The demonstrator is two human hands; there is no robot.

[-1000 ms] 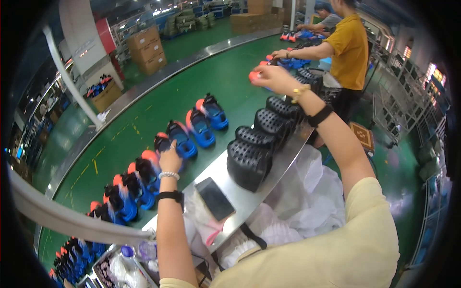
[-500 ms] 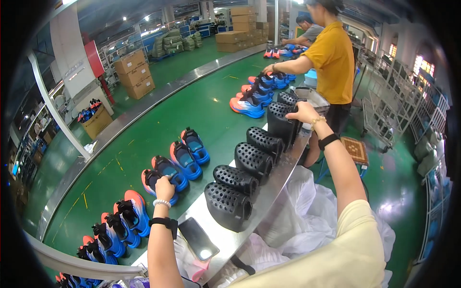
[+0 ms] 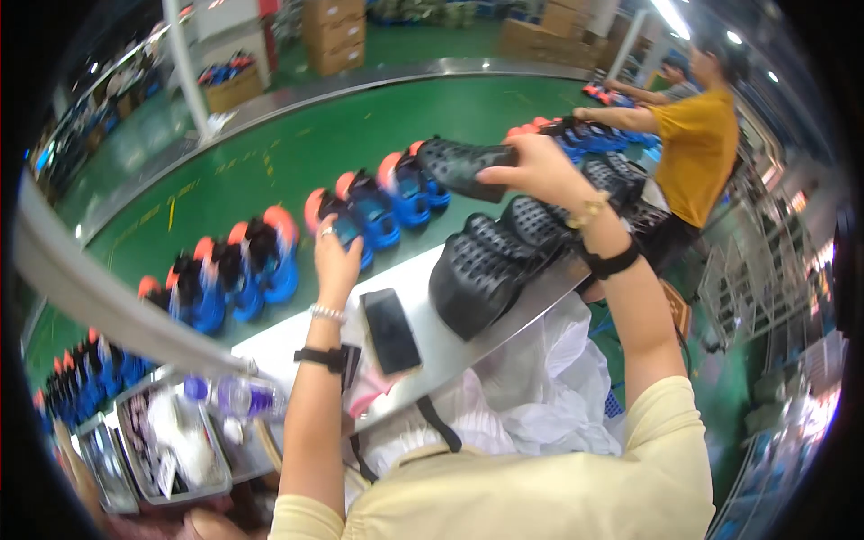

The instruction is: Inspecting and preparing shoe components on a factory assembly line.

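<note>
At the far left, rows of blue-and-orange sports shoes (image 3: 256,261) ride on the green conveyor belt (image 3: 297,153), which curves away toward the top of the view. In the lower left corner a clear plastic water bottle (image 3: 225,396) lies beside a shallow grey tray (image 3: 171,450).

The left hand (image 3: 335,256) reaches up over the far edge of the white bench (image 3: 288,337) and meets one of the blue-and-orange pairs on the belt; its fingers curl over the heel, but whether they actually grip the shoe cannot be told from this angle. Just right of that wrist a black smartphone (image 3: 390,330) lies flat on the bench, screen dark.

Further right, a line of black perforated foam clogs (image 3: 490,270) stands overlapped along the bench, running diagonally from near to far.

The right hand (image 3: 531,171) is raised above that line and grasps a single black perforated clog (image 3: 463,168) by one end. The clog lies to the left of the hand, its long axis roughly level and pointing left toward the belt, so it hangs in the air above the belt's near edge. The right hand is therefore the one carrying it; the left hand is well apart, lower and nearer the belt surface.

At the right, a co-worker in a yellow shirt (image 3: 697,153) bends over more shoes on the belt. Crumpled white plastic bags (image 3: 540,396) bulge below the bench.
</note>
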